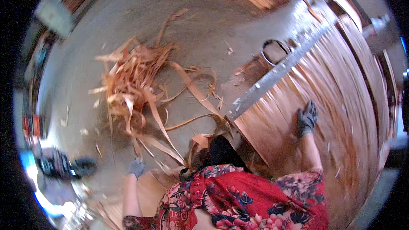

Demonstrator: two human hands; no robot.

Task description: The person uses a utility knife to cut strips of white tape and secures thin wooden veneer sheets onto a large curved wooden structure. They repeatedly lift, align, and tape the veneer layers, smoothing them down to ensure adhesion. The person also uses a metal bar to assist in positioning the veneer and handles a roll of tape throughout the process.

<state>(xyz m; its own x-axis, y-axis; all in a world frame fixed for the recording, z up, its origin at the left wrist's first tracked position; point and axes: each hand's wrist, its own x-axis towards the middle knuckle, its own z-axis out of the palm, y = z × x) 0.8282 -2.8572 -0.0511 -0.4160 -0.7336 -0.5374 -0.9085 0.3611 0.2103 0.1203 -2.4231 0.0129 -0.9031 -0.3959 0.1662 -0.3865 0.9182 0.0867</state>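
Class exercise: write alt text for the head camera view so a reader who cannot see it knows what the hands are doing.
Seen from above, a person in a red floral top presses a gloved right hand flat on a sheet of reddish wood veneer, beside a long metal straightedge. The gloved left hand hangs low near a tangled pile of veneer strips on the concrete floor.

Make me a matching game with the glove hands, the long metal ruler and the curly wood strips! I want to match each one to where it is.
Things:
1. right hand
2. left hand
3. metal ruler
4. wood strips

Places:
A. piled on the grey floor
B. flat on the wood sheet
C. lying across the sheet's edge
D. low, beside the loose strip ends

Pairs: 1-B, 2-D, 3-C, 4-A
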